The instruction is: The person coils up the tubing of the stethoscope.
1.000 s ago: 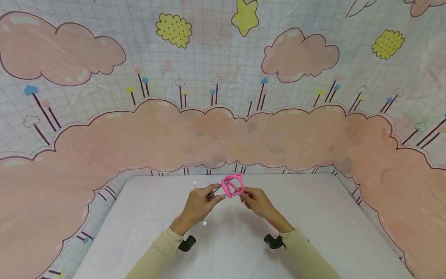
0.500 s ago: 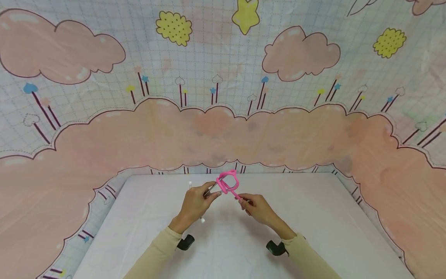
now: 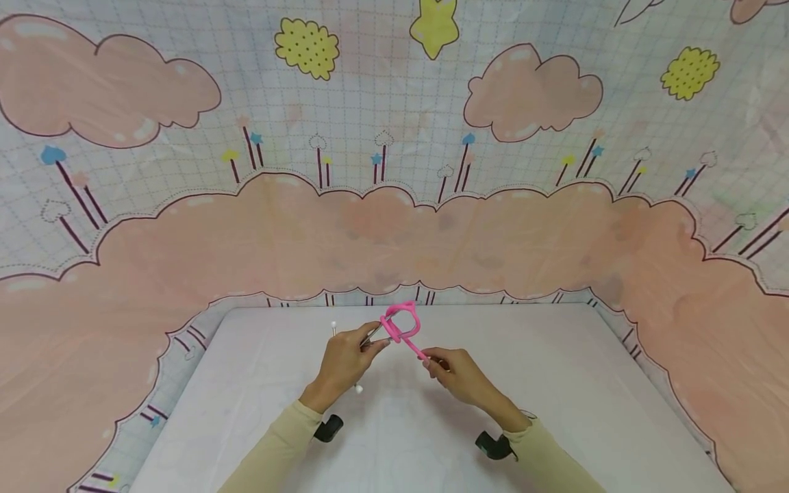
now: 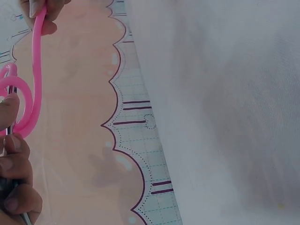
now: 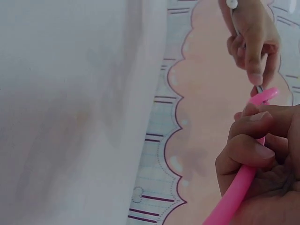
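Observation:
A pink flexible tube [image 3: 401, 326] is looped round the far end of a thin metal rod [image 3: 370, 337]. The rod has white ball tips [image 3: 333, 324] and is held above a white table [image 3: 555, 390]. My left hand [image 3: 370, 346] grips the rod just below the loops. My right hand [image 3: 433, 361] pinches the tube's free end, which runs straight from the loops to its fingers. In the left wrist view the pink tube [image 4: 35, 70] curves from my left fingers [image 4: 13, 157] up to the right hand's fingertips [image 4: 43, 9]. In the right wrist view my right fingers [image 5: 253, 140] curl round the pink tube [image 5: 234, 194].
A cartoon cloth [image 3: 394, 233] with pink clouds, stars and a grid pattern hangs behind the table and drapes round its sides. Black wrist mounts [image 3: 329, 428] sit under both beige sleeves. Nothing else lies on the white table top in view.
My right hand has moved down and right towards me, drawing the tube's end straight. The pink loops have tightened and shifted slightly left with my left hand.

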Demonstrator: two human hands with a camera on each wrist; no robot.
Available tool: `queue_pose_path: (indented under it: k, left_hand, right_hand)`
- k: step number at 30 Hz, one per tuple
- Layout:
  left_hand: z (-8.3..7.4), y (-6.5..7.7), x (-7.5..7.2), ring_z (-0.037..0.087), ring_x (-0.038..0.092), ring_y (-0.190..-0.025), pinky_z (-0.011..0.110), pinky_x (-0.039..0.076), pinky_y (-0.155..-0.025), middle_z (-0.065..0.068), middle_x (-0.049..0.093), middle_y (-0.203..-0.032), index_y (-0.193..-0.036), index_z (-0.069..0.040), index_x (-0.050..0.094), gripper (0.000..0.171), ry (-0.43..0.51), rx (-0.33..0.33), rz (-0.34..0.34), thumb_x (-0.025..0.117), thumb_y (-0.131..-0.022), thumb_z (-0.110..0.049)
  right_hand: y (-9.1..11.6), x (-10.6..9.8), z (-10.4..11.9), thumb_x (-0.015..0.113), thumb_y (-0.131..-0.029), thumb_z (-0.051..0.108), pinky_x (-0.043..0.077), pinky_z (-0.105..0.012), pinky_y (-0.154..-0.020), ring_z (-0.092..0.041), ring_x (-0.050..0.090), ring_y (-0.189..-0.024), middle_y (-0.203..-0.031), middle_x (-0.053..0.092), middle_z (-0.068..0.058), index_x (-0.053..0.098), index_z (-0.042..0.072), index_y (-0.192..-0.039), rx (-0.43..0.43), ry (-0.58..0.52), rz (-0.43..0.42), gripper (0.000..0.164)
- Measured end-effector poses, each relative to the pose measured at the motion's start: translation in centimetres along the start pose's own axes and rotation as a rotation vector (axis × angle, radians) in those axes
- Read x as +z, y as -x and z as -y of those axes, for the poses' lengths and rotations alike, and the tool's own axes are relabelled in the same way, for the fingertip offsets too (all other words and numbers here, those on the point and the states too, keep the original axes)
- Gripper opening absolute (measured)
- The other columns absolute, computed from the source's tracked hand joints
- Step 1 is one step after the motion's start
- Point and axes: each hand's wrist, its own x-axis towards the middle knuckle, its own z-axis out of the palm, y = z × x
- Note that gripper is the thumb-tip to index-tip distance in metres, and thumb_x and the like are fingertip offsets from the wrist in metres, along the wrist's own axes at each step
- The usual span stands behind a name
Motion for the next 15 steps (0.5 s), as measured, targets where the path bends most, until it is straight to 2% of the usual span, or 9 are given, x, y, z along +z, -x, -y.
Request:
queue_pose_path:
  k: [7, 15]
  left_hand:
    - [0.3, 0.2, 0.2, -0.003, 0.03, -0.05, 0.018, 0.028, -0.049, -0.012, 0.041, -0.05, -0.108, -0.008, 0.073, 0.037, -0.033, -0.024, -0.012, 0.084, -0.077, -0.026]
    - [0.6, 0.5, 0.2, 0.001, 0.037, -0.051, 0.021, 0.033, -0.05, -0.01, 0.049, -0.051, -0.111, -0.01, 0.073, 0.038, -0.083, -0.085, 0.044, 0.081, -0.08, -0.03]
  right_hand:
    - [0.6, -0.3, 0.1, 0.06, -0.099, 0.02, 0.038, -0.019, -0.05, -0.005, 0.046, -0.059, -0.077, 0.062, -0.011, 0.069, 0.009, -0.111, -0.008, -0.003, 0.011, 0.019]
    - [1.1, -0.6, 0.1, 0.063, -0.097, 0.019, 0.039, -0.019, -0.052, -0.006, 0.046, -0.063, -0.076, 0.061, 0.003, 0.071, 0.009, -0.11, -0.018, 0.035, -0.01, 0.019]
